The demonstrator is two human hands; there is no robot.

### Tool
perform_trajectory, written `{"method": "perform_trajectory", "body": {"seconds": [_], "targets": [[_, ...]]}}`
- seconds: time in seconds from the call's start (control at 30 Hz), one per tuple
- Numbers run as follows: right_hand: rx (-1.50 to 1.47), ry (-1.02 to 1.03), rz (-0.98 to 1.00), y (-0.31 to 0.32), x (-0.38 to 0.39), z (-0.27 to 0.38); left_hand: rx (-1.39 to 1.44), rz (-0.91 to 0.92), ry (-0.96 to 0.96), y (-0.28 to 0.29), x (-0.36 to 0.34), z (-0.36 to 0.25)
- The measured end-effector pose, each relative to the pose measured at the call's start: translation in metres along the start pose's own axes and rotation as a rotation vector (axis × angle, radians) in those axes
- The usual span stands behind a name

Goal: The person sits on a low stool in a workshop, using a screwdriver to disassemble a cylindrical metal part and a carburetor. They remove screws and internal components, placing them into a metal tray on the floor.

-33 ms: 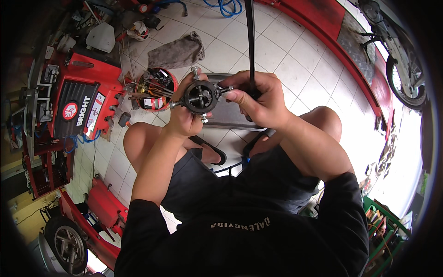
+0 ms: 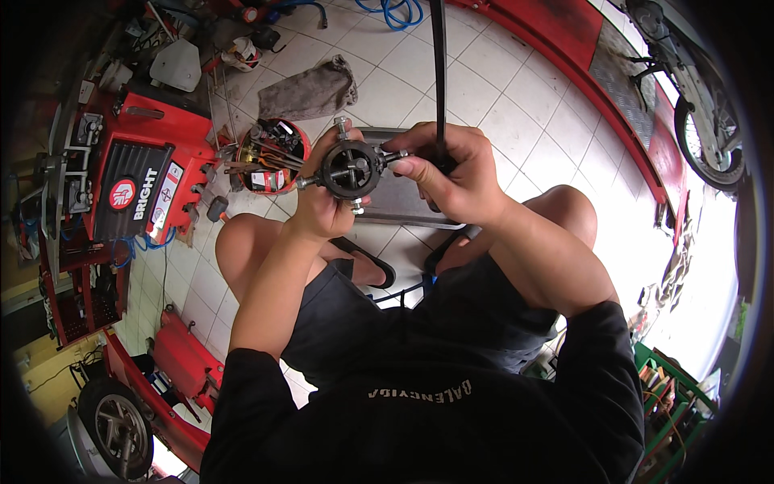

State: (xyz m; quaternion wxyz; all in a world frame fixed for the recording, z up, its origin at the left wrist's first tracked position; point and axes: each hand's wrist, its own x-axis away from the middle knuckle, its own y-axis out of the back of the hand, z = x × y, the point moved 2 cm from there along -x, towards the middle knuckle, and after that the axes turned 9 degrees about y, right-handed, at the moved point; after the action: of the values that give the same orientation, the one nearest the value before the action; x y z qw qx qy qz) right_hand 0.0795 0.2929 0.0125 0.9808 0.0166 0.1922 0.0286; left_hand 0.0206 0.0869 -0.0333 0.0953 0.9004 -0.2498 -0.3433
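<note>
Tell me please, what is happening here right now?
A person sits low over a white tiled floor and holds a round black metal part with studs in both hands. The left hand cups it from below; the right hand grips its side. A red tub of tools stands nearby.

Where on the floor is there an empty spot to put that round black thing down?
Bare white tiles lie between the grey rag and the red ramp, right of the black rod. It is crowded on the left around the red tub of tools and the red machine. Both hands, left hand and right hand, hold the round black part.
</note>
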Motion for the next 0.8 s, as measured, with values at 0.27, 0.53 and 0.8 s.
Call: {"method": "perform_trajectory", "body": {"seconds": [0.27,0.53,0.8], "targets": [[-0.157,0.082,-0.010,-0.001,-0.003,-0.008,-0.095,0.025,-0.001,0.002,0.001,0.005],[-0.175,-0.045,-0.064,0.001,-0.003,0.002,-0.043,-0.009,-0.003,-0.001,0.003,0.007],[-0.252,-0.117,-0.067,0.008,-0.005,-0.009,0.055,-0.003,0.063,-0.004,0.006,0.008]]}}
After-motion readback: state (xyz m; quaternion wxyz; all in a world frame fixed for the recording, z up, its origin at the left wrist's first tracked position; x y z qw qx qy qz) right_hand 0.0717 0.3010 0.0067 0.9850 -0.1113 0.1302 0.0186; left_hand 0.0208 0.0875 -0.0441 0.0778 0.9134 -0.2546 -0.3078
